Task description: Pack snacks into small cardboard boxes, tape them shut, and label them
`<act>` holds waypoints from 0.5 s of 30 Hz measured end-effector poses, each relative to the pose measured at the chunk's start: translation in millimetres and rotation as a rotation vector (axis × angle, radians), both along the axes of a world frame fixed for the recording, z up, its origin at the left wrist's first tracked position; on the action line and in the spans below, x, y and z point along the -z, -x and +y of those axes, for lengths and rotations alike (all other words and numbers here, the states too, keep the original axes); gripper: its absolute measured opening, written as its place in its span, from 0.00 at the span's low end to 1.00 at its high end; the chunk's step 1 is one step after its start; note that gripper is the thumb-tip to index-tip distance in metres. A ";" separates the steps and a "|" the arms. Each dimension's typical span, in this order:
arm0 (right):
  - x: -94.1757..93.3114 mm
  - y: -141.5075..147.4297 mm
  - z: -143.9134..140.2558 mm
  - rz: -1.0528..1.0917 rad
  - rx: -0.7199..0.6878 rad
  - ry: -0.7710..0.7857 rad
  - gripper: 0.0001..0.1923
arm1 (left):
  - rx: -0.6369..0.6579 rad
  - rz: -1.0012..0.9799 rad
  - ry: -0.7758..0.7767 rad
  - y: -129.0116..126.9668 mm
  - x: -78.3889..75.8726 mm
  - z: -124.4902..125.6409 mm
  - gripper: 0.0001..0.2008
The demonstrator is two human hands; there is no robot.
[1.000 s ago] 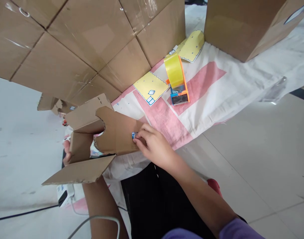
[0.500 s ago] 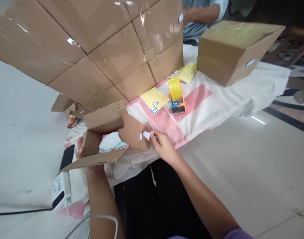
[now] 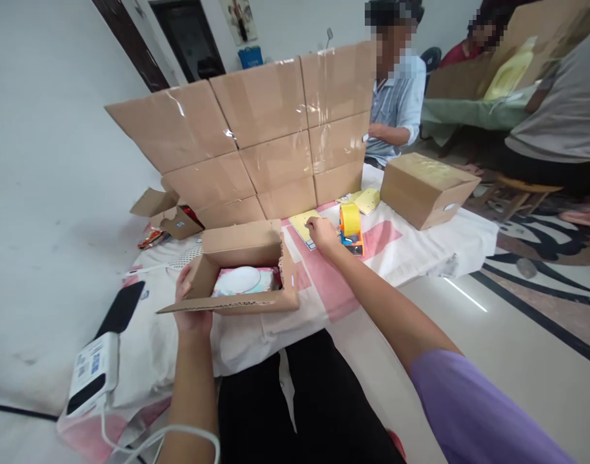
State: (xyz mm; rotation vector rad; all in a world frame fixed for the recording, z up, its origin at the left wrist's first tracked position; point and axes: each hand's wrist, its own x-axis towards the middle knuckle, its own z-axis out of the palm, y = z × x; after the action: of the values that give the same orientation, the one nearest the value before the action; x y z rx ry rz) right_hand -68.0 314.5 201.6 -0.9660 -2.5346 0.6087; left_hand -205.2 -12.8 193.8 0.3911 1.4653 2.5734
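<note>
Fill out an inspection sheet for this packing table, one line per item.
Surface: white cloth with pink blocks on the table.
Job's things: open carton with packed goods; yellow label sheet.
Clutter: tape dispenser, sealed box, stacked cartons, phone, label printer.
Grips: left hand holds the carton's end; right hand on the label sheet.
Cables: white cable from printer.
Surroundings: other people seated behind.
</note>
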 end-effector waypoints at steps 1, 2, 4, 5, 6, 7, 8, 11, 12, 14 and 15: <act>-1.9 6.0 4.6 -0.027 -0.002 -0.011 0.18 | -0.008 -0.009 0.002 0.8 0.7 0.5 0.24; -2.7 10.0 7.9 -0.044 -0.006 -0.019 0.18 | -0.012 -0.017 0.008 1.6 1.2 0.9 0.24; -2.2 14.0 11.6 -0.092 -0.009 -0.028 0.16 | -0.009 -0.027 0.016 2.9 2.1 1.1 0.24; -1.9 14.7 12.4 -0.115 -0.009 -0.028 0.14 | -0.005 -0.029 0.016 3.4 2.3 1.0 0.24; -2.4 15.1 12.5 -0.133 -0.009 -0.024 0.13 | 0.004 -0.033 0.016 3.5 2.5 0.6 0.24; -3.9 15.3 11.8 -0.146 -0.009 -0.020 0.12 | 0.012 -0.039 0.013 3.4 2.7 0.2 0.24; -6.6 15.3 10.1 -0.151 -0.012 -0.017 0.12 | 0.023 -0.046 0.006 3.1 2.8 -0.3 0.24; -20.2 11.2 -2.7 -0.105 -0.039 -0.019 0.17 | 0.049 -0.069 -0.019 0.7 2.7 -1.4 0.25; -25.0 7.5 -10.2 -0.080 -0.059 -0.031 0.19 | 0.052 -0.077 -0.029 -0.5 2.6 -1.7 0.26; -32.1 -4.2 -29.8 0.034 -0.150 0.018 0.23 | 0.042 -0.092 -0.046 -3.4 2.1 -2.2 0.28; -34.0 -11.6 -41.5 0.119 -0.210 0.094 0.23 | 0.035 -0.099 -0.052 -5.0 1.7 -2.6 0.29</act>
State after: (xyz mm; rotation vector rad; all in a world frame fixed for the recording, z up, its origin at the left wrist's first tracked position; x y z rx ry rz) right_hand -56.4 273.0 235.6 -0.6751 -2.5373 0.8268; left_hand -200.2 -15.4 192.1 0.2886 1.3488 2.5679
